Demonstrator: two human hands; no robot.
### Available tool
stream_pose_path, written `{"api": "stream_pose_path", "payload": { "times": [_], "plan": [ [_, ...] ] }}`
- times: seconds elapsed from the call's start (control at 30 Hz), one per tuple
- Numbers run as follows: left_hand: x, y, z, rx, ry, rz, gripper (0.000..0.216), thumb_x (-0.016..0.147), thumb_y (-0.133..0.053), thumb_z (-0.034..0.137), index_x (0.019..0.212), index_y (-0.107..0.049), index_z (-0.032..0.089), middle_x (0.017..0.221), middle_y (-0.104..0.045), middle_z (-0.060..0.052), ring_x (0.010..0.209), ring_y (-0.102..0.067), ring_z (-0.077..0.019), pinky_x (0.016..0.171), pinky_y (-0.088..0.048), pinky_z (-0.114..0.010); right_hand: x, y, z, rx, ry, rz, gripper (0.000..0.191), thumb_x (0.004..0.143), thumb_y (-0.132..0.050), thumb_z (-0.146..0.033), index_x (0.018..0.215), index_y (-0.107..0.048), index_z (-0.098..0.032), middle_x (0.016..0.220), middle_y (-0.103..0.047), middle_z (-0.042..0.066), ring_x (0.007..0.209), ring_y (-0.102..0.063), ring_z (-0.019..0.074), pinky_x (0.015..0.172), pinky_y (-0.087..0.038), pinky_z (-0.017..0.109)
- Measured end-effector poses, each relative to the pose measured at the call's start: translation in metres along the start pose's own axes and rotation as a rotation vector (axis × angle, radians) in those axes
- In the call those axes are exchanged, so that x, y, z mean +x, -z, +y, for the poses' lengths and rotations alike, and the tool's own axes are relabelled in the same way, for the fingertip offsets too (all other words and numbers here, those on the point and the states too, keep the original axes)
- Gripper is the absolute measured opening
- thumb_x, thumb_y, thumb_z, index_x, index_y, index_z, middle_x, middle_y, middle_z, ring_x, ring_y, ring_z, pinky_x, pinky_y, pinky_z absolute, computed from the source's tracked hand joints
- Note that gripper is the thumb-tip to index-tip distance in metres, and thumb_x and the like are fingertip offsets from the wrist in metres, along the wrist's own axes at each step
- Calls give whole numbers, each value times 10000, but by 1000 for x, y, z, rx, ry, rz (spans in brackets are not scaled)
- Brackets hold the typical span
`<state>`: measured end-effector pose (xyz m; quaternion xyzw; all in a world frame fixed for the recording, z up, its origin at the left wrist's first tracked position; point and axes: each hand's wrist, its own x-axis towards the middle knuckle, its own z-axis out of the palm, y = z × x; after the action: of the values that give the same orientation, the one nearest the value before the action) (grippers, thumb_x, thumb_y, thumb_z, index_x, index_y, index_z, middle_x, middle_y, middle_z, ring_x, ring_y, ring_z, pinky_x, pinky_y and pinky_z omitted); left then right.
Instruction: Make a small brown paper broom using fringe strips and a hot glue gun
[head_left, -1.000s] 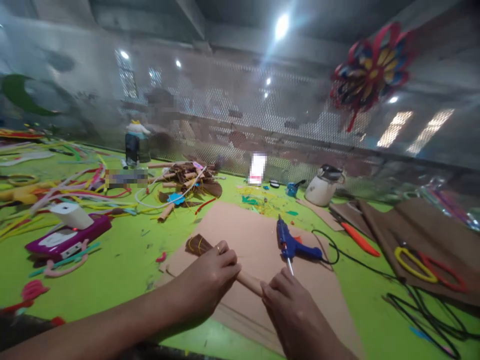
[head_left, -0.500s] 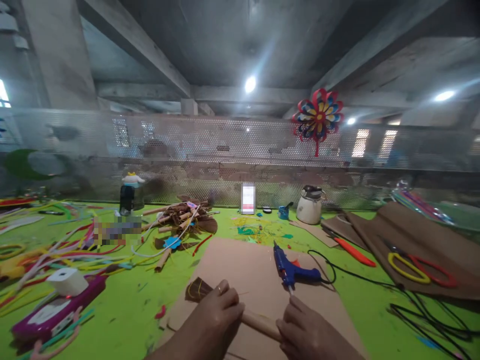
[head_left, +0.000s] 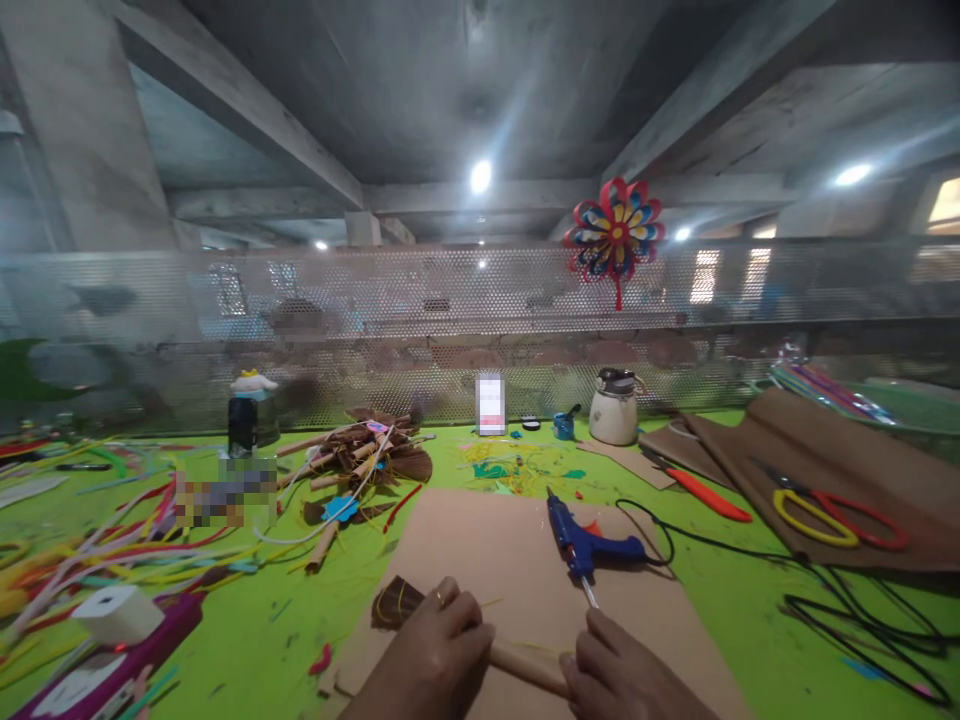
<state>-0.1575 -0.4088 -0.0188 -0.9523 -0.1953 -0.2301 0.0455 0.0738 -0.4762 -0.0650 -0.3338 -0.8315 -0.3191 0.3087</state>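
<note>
Low over a cardboard sheet (head_left: 480, 530), both hands hold a brown paper tube (head_left: 529, 668) that lies slantwise between them. My left hand (head_left: 439, 650) is closed round its left part, where a dark brown flared end (head_left: 395, 603) with thin yellow thread sticks out. At the tube's right end, my right hand (head_left: 626, 665) grips with bent fingers; the tip of that end is hidden. Just beyond my right hand a blue hot glue gun (head_left: 589, 540) lies on the cardboard, its clear glue stick pointing at my fingers.
Similar brown paper pieces (head_left: 367, 455) are heaped at back left. Coloured pipe cleaners (head_left: 142, 530) and a purple power strip (head_left: 161, 640) lie left. Scissors (head_left: 832, 520), a red-handled knife (head_left: 709, 495) and black cable (head_left: 847, 625) are right. A white jug (head_left: 613, 410) stands behind.
The camera view has shifted a little, so the background sits slightly lower and further left. Both hands keep their hold on the tube, almost unmoved.
</note>
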Motion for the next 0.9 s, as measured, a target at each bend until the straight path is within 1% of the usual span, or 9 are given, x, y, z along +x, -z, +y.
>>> {"api": "stream_pose_path", "payload": {
  "times": [0.13, 0.2, 0.27, 0.33, 0.43, 0.5, 0.7, 0.8, 0.9],
  "plan": [
    [1, 1, 1, -61, 77, -47, 228, 894, -411, 106, 711, -525, 179, 773, -527, -32, 715, -443, -146, 786, -357, -341, 9, 8, -1, -24, 4, -120, 188, 689, -537, 14, 647, -518, -168, 580, -513, 14, 574, -393, 161, 603, -315, 325],
    [1, 2, 2, -72, 80, -54, 214, 894, -420, 111, 726, -535, 178, 777, -531, -29, 718, -446, -143, 805, -351, -346, 15, 12, -2, -24, -12, -161, 160, 694, -582, -33, 648, -519, -174, 582, -507, 11, 587, -395, 166, 601, -308, 328],
    [2, 2, 3, -62, 70, -39, 198, 887, -435, 114, 727, -534, 177, 776, -534, -31, 717, -442, -147, 783, -349, -340, 20, 13, -3, -18, -60, -188, 135, 690, -627, -87, 659, -530, -176, 603, -518, 16, 619, -413, 178, 610, -308, 333],
    [2, 3, 4, -47, 60, -20, 195, 881, -446, 112, 713, -522, 176, 766, -531, -29, 704, -431, -147, 769, -346, -338, 23, 13, -4, -14, -69, -189, 122, 677, -635, -79, 676, -550, -166, 620, -534, 24, 635, -422, 182, 609, -305, 333],
    [2, 5, 5, -35, 54, -22, 193, 879, -446, 104, 710, -507, 175, 765, -526, -25, 695, -422, -143, 772, -343, -338, 23, 10, -6, -19, 18, -137, 136, 672, -585, -5, 714, -576, -134, 620, -548, 38, 609, -406, 172, 595, -293, 333],
    [2, 7, 5, -29, 52, -26, 194, 882, -440, 103, 714, -505, 175, 773, -528, -28, 706, -419, -149, 763, -343, -335, 22, 9, -7, -34, 45, -110, 150, 679, -557, 15, 733, -580, -123, 618, -551, 50, 596, -399, 172, 594, -289, 338],
    [1, 6, 5, -31, 69, -68, 166, 879, -444, 97, 758, -524, 178, 822, -539, -42, 772, -422, -173, 736, -344, -332, 19, 8, -11, -49, 37, -99, 155, 710, -531, 18, 746, -579, -124, 619, -563, 68, 587, -413, 185, 617, -300, 358],
    [1, 6, 6, -34, 80, -86, 159, 881, -457, 110, 761, -536, 178, 831, -544, -44, 794, -427, -178, 720, -350, -320, 22, 13, -13, -31, 14, -151, 150, 703, -539, 16, 753, -585, -117, 661, -574, 78, 611, -425, 188, 621, -306, 358],
    [3, 11, 6, -39, 69, -80, 194, 892, -449, 129, 730, -547, 171, 801, -540, -48, 771, -431, -169, 703, -355, -307, 28, 25, -14, -18, -37, -274, 130, 702, -560, -15, 737, -579, -139, 682, -570, 69, 638, -432, 194, 636, -321, 364]
  ]
}}
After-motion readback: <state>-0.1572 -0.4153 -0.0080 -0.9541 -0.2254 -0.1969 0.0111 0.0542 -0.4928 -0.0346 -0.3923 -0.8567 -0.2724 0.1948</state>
